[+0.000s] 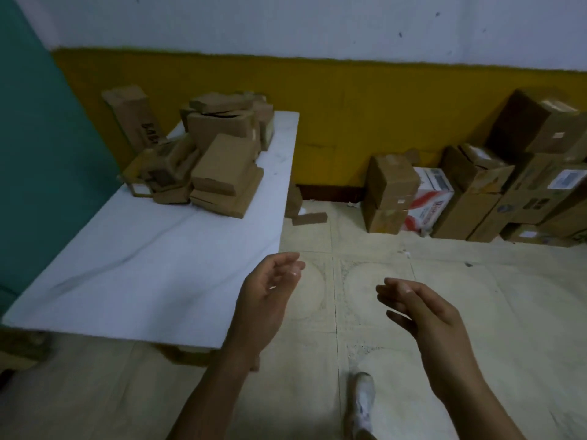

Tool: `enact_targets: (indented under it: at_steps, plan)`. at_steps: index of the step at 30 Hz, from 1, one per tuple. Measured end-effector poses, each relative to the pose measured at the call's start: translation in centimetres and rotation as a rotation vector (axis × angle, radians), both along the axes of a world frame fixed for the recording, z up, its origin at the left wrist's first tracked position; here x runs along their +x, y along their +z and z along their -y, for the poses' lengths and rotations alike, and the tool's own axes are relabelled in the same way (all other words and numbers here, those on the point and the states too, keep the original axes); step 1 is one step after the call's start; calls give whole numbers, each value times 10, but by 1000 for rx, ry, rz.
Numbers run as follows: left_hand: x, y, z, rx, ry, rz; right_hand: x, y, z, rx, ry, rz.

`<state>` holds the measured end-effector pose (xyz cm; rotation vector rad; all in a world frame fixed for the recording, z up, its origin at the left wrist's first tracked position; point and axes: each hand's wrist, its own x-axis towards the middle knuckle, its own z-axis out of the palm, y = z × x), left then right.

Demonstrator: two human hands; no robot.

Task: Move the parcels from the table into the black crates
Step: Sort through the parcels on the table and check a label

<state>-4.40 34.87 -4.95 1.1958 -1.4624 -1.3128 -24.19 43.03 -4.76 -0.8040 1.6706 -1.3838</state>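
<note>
Parcels [219,160]: small brown cardboard boxes, heaped loosely at the far end of the white desk [152,274]. Probably light and stiff; grip each by opposite flat sides, topmost first, since the heap may slide.
Floor cartons [508,192]: stacked along the wall.
Left hand [270,287], right hand [425,309]: both empty, fingers [286,263] relaxed and part-spread, well short of the heap.
Black crates: not in sight.

1. You had the bench [158,265] on your left, its far end near the wall [349,106].
2. The parcels [216,160] sat heaped on that far end.
3. A lone parcel [309,218] lay on the floor [444,312] just right of the bench.
4. The stacked boxes [476,192] stood along the wall to your right.
</note>
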Motion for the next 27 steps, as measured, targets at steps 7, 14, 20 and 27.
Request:
enact_targets:
  at_steps: [7, 14, 20, 27]
  plan:
    - [-117, 10, 125, 13, 244, -81, -125, 18, 169, -21, 196, -28]
    - [-164, 17, 208, 48, 430, -86, -181, 32, 299, -30, 352, 16]
    - [-157, 5, 274, 50, 599, -105, -162, 22, 398, -32, 535, 11]
    - [-125, -1, 398, 12, 733, -171, -115, 15, 531, -69, 709, -74]
